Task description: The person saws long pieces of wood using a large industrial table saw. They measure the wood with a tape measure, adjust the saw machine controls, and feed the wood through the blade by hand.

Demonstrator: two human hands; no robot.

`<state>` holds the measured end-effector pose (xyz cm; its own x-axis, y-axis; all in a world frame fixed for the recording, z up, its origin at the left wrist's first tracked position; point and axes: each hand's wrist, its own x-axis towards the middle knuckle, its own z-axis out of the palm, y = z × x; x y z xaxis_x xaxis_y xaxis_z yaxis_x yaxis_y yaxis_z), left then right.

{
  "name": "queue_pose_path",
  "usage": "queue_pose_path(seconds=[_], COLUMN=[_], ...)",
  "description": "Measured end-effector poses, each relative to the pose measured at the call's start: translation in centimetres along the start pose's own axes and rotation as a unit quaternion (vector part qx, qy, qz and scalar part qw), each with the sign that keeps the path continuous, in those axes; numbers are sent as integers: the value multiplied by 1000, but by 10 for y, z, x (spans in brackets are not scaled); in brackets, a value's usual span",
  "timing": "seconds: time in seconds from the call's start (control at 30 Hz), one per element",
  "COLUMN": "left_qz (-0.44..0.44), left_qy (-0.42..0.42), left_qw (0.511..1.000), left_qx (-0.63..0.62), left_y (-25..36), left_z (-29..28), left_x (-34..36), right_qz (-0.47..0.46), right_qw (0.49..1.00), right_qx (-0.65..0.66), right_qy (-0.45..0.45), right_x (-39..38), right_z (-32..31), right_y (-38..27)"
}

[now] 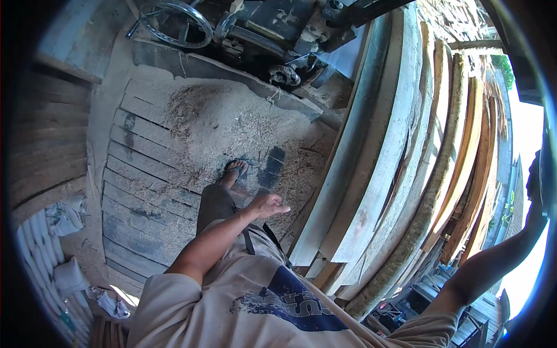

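Note:
My left hand hangs in front of my body, above the sawdust-strewn floor. Its fingers are loosely bent and apart, and I see nothing in them. Closest to it is a stack of long sawn planks on the right. My right arm reaches out to the far right, beyond the planks. There my right hand is a dark shape against the bright light, up against a dark upright edge. Its fingers cannot be made out, so whether it grips that edge is unclear.
Ahead stands a machine with a metal handwheel and a low board along its base. A sawdust heap covers part of the plank floor. Pale sacks lie at left. My sandalled foot is on the floor.

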<state>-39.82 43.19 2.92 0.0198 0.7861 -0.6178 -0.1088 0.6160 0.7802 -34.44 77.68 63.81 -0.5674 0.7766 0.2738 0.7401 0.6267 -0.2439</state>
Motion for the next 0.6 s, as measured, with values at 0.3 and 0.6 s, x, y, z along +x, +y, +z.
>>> queue_pose_path(seconds=[0.3, 0.6], left_qz=[16, 71], left_qy=[223, 384], left_qw=[972, 919], left_qx=[-78, 51], left_y=[68, 53], left_z=[99, 114], left_x=[77, -26], right_qz=[161, 59], right_qw=[948, 911], right_qx=[-83, -136], right_qy=[-262, -386], right_x=[-257, -299], right_z=[79, 101], right_y=[122, 160])
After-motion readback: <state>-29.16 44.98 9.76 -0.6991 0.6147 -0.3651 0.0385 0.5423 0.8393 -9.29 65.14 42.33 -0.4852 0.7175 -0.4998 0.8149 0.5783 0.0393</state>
